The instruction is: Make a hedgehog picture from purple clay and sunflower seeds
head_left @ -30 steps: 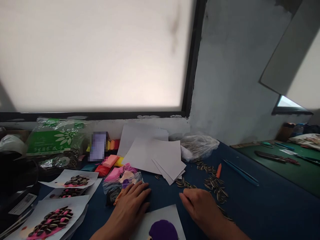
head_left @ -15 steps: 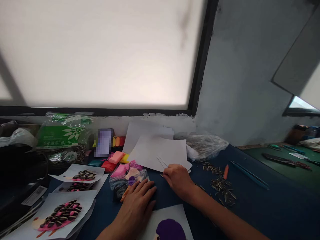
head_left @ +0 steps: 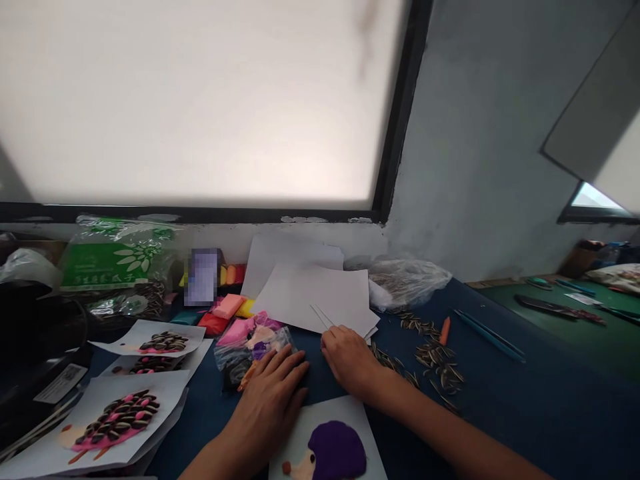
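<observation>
My left hand (head_left: 270, 393) lies flat with its fingers stretched out, next to a clear bag of coloured clay (head_left: 255, 340). Close to the front edge of the white paper, my right hand (head_left: 350, 357) is closed, fingertips curled down; what they hold, if anything, is hidden. Two thin pale strips (head_left: 321, 315) lie just beyond its knuckles. Sunflower seeds (head_left: 393, 365) are scattered beside my right wrist. Below both hands, a white card (head_left: 283, 457) carries a hedgehog figure (head_left: 337, 450) with a smooth purple back, a pale snout and a brown nose.
Finished hedgehog cards (head_left: 115, 423) with seeds on pink clay are stacked at left. White paper sheets (head_left: 320, 293) and a plastic bag (head_left: 410, 280) lie at the back. Blue tweezers (head_left: 490, 337), an orange crayon-like stick (head_left: 445, 331) and loose seeds (head_left: 440, 363) lie to the right.
The view has tipped down slightly, bringing more of the hedgehog card into sight. More seeds show beside my right wrist. A seed seen by my right fingertips earlier is no longer visible.
</observation>
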The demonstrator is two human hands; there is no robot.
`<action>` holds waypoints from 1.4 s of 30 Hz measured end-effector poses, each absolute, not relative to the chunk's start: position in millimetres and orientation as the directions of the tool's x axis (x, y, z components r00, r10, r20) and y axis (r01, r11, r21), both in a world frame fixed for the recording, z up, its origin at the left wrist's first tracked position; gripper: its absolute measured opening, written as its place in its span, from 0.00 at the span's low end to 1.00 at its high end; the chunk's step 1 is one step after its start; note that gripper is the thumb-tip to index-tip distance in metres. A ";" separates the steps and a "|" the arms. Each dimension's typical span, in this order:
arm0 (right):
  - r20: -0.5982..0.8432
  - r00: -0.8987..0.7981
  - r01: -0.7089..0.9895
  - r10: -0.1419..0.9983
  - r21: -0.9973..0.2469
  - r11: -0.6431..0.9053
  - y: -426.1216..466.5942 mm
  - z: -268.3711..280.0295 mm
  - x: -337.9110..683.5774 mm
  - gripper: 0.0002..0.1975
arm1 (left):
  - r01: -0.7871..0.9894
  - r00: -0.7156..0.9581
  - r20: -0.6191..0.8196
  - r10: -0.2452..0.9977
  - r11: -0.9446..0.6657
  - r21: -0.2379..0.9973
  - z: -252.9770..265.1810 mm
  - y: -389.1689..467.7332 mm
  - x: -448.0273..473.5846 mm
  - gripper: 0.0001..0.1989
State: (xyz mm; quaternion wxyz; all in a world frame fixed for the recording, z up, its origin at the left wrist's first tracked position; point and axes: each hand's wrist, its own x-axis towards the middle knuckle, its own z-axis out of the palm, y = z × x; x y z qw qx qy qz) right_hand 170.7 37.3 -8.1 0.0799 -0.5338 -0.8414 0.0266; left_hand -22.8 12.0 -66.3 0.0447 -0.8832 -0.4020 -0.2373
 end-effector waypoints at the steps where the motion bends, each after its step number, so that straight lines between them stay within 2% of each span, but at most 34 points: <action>1: 0.107 -0.425 0.884 0.899 -0.166 0.437 31.2 -6.7 174.3 0.09 | 0.729 0.556 0.479 0.679 -0.675 0.111 -68.9 12.3 -22.8 0.17; 5: 0.100 -0.456 0.834 0.884 -0.297 0.464 3.0 -0.5 188.2 0.08 | 0.704 0.531 0.580 0.618 -0.703 0.105 -73.2 13.7 -22.0 0.16; 8: 0.091 -0.452 0.808 0.887 -0.379 0.451 -19.2 4.5 193.2 0.07 | 0.668 0.504 0.629 0.591 -0.729 0.150 -64.7 12.3 -21.3 0.14; 10: 0.080 -0.440 0.763 0.895 -0.493 0.419 -32.1 8.2 193.6 0.06 | 0.642 0.490 0.613 0.620 -0.732 0.227 -55.2 9.4 -21.0 0.14; 15: 0.074 -0.468 0.677 0.880 -0.610 0.411 -48.1 12.7 190.4 0.06 | 0.575 0.543 0.443 0.714 -0.700 0.424 -40.4 1.2 -19.9 0.11; 20: 0.139 -0.480 0.656 0.866 -0.599 0.459 -47.9 6.1 185.8 0.08 | 0.522 0.580 0.395 0.713 -0.697 0.492 -43.2 -0.4 -19.8 0.11; 28: 0.188 -0.511 0.661 0.839 -0.538 0.523 -49.6 -11.4 179.6 0.07 | 0.495 0.573 0.398 0.716 -0.690 0.528 -44.5 1.1 -21.0 0.09; 34: 0.215 -0.525 0.665 0.823 -0.500 0.555 -49.2 -16.6 178.0 0.10 | 0.499 0.557 0.412 0.721 -0.687 0.528 -46.6 1.5 -21.5 0.10; 42: 0.259 -0.542 0.643 0.800 -0.484 0.593 -48.0 -19.5 176.9 0.09 | 0.506 0.561 0.398 0.726 -0.681 0.529 -44.0 0.9 -22.0 0.10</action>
